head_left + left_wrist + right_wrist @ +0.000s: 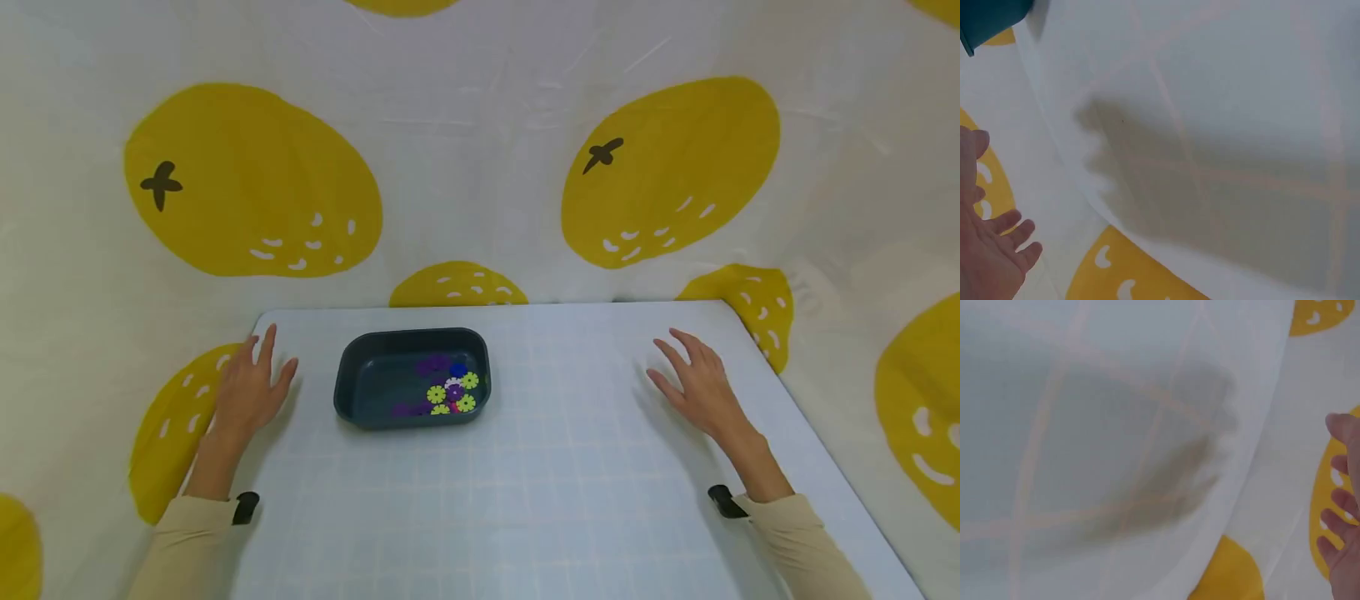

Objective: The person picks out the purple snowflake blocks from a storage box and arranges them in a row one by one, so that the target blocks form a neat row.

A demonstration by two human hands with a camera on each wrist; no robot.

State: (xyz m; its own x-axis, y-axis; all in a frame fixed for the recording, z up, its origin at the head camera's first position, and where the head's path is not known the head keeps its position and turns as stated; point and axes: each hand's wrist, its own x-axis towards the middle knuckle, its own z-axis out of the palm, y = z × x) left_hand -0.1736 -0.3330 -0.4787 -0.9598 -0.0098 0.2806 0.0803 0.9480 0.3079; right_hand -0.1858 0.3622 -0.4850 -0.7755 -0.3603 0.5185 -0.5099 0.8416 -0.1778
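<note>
My left hand hovers over the table's left edge with its fingers spread and nothing in them. To its right stands a dark teal tray, whose corner also shows at the top left of the left wrist view. Inside the tray, mostly toward its right end, lie several small notched discs: yellow-green discs, purple discs, a blue disc and a whitish one. My right hand is held above the right part of the table, fingers loosely bent and holding nothing; its shadow falls below.
The white table has a faint grid pattern. A whitish cloth with large yellow fruit prints hangs behind it and shows on both sides. Dark bands sit at both wrists, by beige sleeves.
</note>
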